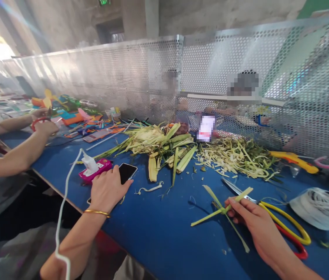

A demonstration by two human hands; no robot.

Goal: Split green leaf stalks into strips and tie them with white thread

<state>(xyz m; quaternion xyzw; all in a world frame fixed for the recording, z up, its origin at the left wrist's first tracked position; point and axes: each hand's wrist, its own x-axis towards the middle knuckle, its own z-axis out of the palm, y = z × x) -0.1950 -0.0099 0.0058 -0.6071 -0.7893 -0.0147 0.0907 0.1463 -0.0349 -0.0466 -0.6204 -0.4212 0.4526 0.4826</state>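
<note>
My left hand (108, 189), with a gold bangle at the wrist, lies across a black-screened phone (127, 172), its thumb and fingers around the phone's edges. Just beyond those fingers is a pink power strip (106, 166) with a white charger plug (90, 163) in it. My right hand (247, 214) pinches a cross of pale green leaf strips (214, 213), knotted at the middle, slightly above the table. Scissors with yellow and red handles (291, 223) lie behind and beside this hand, their blades partly hidden.
Corn-husk-like leaves (152, 140) and shredded scraps (234, 157) heap along a perforated metal divider (219, 66). A lit phone (206, 128) leans there. At right are a yellow glue gun (295, 160) and a white cord roll (317, 208). Another person's hands (46, 126) hold red-handled scissors at left.
</note>
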